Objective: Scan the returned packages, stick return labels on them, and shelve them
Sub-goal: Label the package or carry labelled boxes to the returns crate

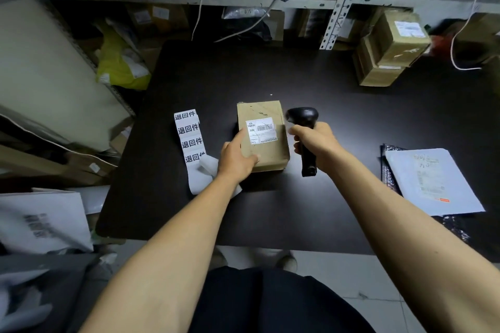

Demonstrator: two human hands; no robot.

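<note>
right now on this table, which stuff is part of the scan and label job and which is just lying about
In use: cardboard box, left hand on it; scanner in right hand; return label strip.
Lying about: white mailer, yellow bag, stacked boxes.

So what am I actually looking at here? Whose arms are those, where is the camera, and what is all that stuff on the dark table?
There is no robot here. The arms belong to a person, and the one picture comes from a wide-angle camera worn on their head, looking forward and down. That is why both forearms reach in from the bottom.

The right hand grips a black barcode scanner by its handle, its head close to the cardboard box. The left hand rests on the box's near left corner, steadying it. The box's white shipping label carries the barcode.

Left of the box on the dark table lies a strip of printed return labels. At the right edge lies a white mailer bag on top of a dark one. Shelves behind hold more parcels.
</note>
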